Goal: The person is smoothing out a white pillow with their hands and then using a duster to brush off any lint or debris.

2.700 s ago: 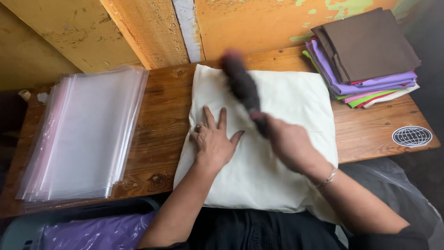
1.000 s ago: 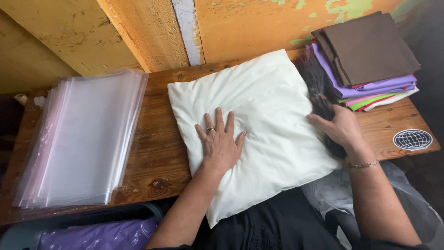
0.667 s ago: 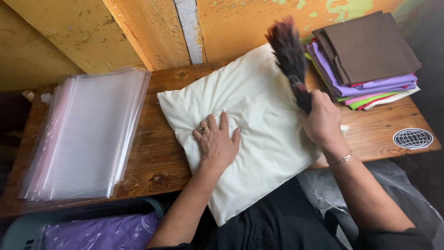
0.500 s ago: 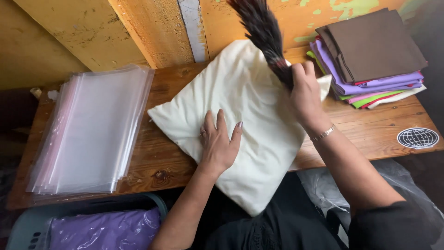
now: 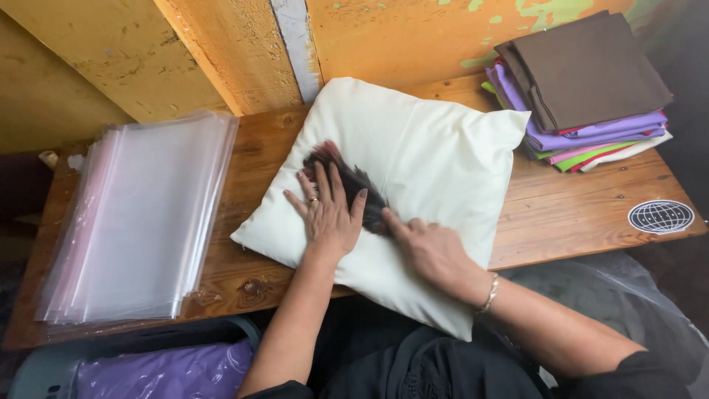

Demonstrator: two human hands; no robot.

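- Left hand (image 5: pixel 329 214) is lying flat, fingers spread, pinning the cream pillow (image 5: pixel 413 185) at frame centre.
- Right hand (image 5: pixel 432 251) is clamping a dark brush (image 5: pixel 347 181), sweeping; brushing looks underway, unfinished.

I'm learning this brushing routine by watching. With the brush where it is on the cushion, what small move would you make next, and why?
Probably lift the left hand aside: it lies flat on the cream cushion directly over the dark brush bristles, which the right hand grips lower down. Freed, the brush could likely sweep toward the cushion's far corner.
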